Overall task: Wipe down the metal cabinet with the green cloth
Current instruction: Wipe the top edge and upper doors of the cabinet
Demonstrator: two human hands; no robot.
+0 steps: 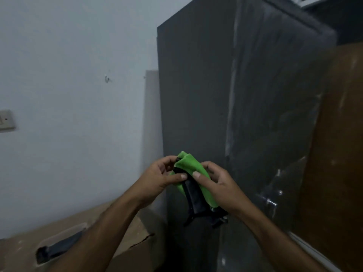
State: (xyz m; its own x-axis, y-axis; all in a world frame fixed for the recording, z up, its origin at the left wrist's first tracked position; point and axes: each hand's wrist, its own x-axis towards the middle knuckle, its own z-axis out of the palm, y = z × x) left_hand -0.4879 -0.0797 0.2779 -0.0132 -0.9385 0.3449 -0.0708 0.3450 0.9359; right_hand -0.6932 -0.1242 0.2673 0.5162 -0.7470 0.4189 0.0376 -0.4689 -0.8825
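Two bare hands meet in front of the camera, and both have a grip on one green cloth (191, 169). The left hand (157, 178) pinches its near edge with the thumb laid flat on top and the fingers curled behind; the right hand (218, 183) mirrors it, thumb pressing the cloth's middle and fingers wrapped around the far side. Neither grip is fully closed: the fingers are bent loosely around bunched fabric. The cloth is soft and fuzzy, crumpled into a rounded wad at the top, and it is folded around or bunched with a black piece (194, 195), whose dark end hangs below the hands; what it is cannot be told. The cloth is held in the air just in front of one metal cabinet (196, 85), a tall dark grey box with flat, dull faces and a pale streak running down its corner edge. Right of it stands one brown wooden panel (339, 134). Left is a plain pale wall (68, 65) with one switch plate (6, 120), and below lies one cardboard box (127, 246).
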